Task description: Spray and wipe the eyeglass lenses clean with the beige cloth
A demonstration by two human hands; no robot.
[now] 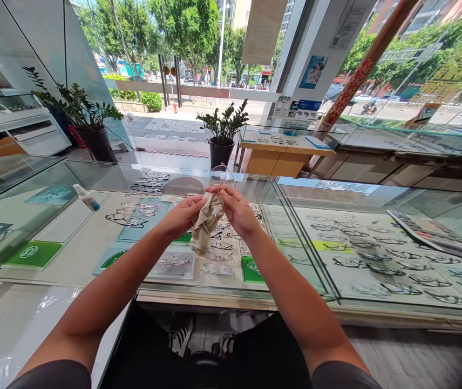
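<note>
Both hands meet above a glass display counter. My left hand is closed on a beige cleaning cloth that hangs down from it. My right hand pinches a pair of thin-framed glasses, whose clear lens stands up above the fingers. The cloth is pressed against the glasses between the two hands. Under the glass lie rows of spectacle frames.
A small spray bottle lies on the counter top to the left. A second glass case with several frames adjoins on the right. Potted plants stand by the window beyond. Green signs sit inside the case.
</note>
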